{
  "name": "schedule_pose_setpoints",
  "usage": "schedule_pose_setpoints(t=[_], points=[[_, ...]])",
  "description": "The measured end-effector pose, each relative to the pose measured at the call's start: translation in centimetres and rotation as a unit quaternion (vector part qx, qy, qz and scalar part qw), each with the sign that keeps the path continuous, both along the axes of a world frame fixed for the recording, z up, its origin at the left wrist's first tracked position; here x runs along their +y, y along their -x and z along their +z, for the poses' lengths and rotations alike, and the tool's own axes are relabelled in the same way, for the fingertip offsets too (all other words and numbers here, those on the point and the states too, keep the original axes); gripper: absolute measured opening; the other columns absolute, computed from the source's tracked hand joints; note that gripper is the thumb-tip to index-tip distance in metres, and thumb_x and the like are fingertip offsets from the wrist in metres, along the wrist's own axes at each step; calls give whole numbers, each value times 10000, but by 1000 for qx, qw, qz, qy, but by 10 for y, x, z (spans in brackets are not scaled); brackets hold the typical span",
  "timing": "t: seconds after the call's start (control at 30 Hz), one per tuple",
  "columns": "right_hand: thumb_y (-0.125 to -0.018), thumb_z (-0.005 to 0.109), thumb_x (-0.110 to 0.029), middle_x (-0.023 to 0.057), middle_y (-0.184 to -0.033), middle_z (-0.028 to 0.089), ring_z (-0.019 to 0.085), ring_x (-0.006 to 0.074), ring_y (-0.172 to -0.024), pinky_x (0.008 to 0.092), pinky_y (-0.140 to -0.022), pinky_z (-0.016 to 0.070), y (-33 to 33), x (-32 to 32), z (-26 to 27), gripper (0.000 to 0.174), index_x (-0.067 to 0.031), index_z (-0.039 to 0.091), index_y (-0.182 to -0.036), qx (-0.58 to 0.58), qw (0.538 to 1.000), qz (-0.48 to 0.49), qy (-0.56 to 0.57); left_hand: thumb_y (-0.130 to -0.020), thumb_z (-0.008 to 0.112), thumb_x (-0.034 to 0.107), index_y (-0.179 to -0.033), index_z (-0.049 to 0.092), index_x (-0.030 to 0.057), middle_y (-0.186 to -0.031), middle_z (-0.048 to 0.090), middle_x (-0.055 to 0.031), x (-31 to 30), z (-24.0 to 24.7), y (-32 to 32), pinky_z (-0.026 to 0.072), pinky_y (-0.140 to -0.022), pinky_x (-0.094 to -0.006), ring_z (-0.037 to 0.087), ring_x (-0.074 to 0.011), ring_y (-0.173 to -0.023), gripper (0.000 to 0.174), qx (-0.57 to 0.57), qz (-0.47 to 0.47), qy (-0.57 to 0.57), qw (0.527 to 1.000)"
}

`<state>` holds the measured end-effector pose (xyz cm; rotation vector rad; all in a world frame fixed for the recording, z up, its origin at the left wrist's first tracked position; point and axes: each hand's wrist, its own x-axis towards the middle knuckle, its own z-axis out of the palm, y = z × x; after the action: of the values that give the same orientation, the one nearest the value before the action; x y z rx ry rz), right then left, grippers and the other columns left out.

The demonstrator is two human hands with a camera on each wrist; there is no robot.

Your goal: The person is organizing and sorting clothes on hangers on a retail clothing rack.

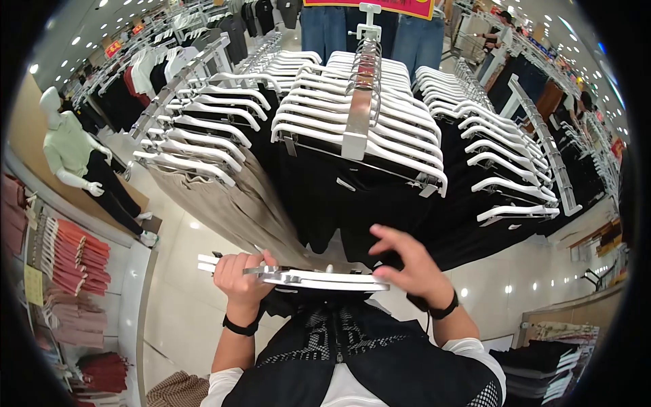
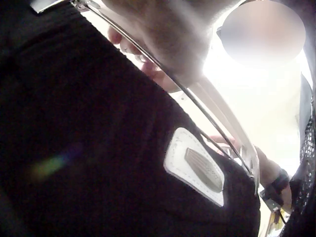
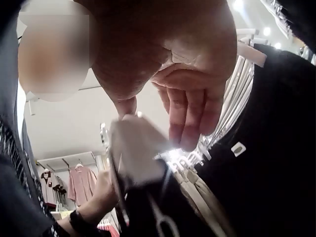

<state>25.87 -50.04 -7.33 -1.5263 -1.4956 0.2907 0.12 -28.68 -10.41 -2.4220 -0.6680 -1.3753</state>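
My left hand [image 1: 241, 279] grips white hangers [image 1: 339, 279], held level in front of the chest. From them hangs a black garment [image 2: 89, 133], which fills much of the left wrist view and bears a white patch [image 2: 177, 153] below the hanger's metal rod. At the hangers' right end is my right hand [image 1: 415, 270], its thumb right by the tip and its fingers [image 3: 195, 111] extended and spread. The right wrist view shows the hanger end [image 3: 136, 148] blurred under that thumb.
Ahead stands a rack with black trousers [image 1: 319, 197] on white hangers and beige trousers [image 1: 224, 203] to their left. A mannequin [image 1: 74, 149] stands at far left. Coral clothes [image 1: 81, 254] hang lower left; folded dark clothes [image 1: 536, 359] lie lower right.
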Motion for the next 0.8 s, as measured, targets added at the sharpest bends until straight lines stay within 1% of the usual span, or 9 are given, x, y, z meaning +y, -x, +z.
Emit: schedule_pose_setpoints(t=[0.07,0.1,0.2,0.33,0.37,0.47,0.6,0.7,0.8], points=[[-825,851,-238,97,-917,753,688,273,-849,381,-825,545,20,-2,-16,707,-79,581,-1459,65,994,12,92,-728,780,93,-677,608,118,-599,550,-33,9,5,-5,466,-568,-373,572,-258,-563,181,33,-9,19,999],[-819,854,-246,102,-829,742,692,273,-768,373,-751,561,27,1,-12,704,-84,588,-1450,-5,998,-6,69,-753,793,121,-679,610,122,-600,534,-32,17,3,-8,458,-566,-372,571,-260,-572,198,28,-36,27,999],[-812,857,-261,106,-851,748,698,275,-750,373,-710,562,50,4,0,694,-88,602,-1433,36,989,-88,111,-761,814,150,-679,610,125,-602,528,-33,33,3,-17,450,-560,-376,567,-259,-570,221,31,-69,39,996],[-870,782,-262,80,-815,699,693,256,-753,360,-647,551,74,12,18,654,-98,557,-1461,-63,969,-169,167,-779,802,177,-647,613,120,-589,520,-20,49,3,-28,426,-542,-358,539,-243,-530,238,15,-132,32,991],[-893,741,-243,75,-823,670,677,246,-761,373,-628,540,82,14,22,641,-104,528,-1481,-85,960,-186,190,-796,813,201,-650,622,125,-589,525,-14,52,4,-30,426,-545,-354,540,-236,-530,252,21,-147,32,988],[-894,747,-256,78,-863,669,664,247,-767,392,-634,537,99,22,17,641,-112,530,-1480,-174,933,-256,182,-808,826,231,-659,638,128,-586,525,-9,61,-1,-36,424,-547,-349,539,-229,-530,261,32,-190,27,981],[-869,810,-344,98,-953,700,689,263,-793,381,-646,551,112,20,16,691,-113,539,-1461,-131,923,-280,227,-754,873,210,-632,624,129,-606,540,-5,73,0,-41,432,-543,-359,555,-244,-542,289,32,-256,34,966],[-831,853,-338,115,-1001,719,704,266,-793,373,-654,561,117,20,14,669,-99,588,-1398,-109,932,-296,180,-753,846,148,-660,639,123,-609,548,-18,78,3,-41,447,-551,-354,557,-253,-537,228,28,-286,31,957],[-807,878,-301,127,-1031,725,708,265,-772,368,-657,568,111,17,13,614,-86,636,-1328,-104,937,-306,132,-736,774,96,-701,650,96,-629,539,-16,82,6,-39,454,-574,-330,579,-211,-575,129,41,-294,15,955]])
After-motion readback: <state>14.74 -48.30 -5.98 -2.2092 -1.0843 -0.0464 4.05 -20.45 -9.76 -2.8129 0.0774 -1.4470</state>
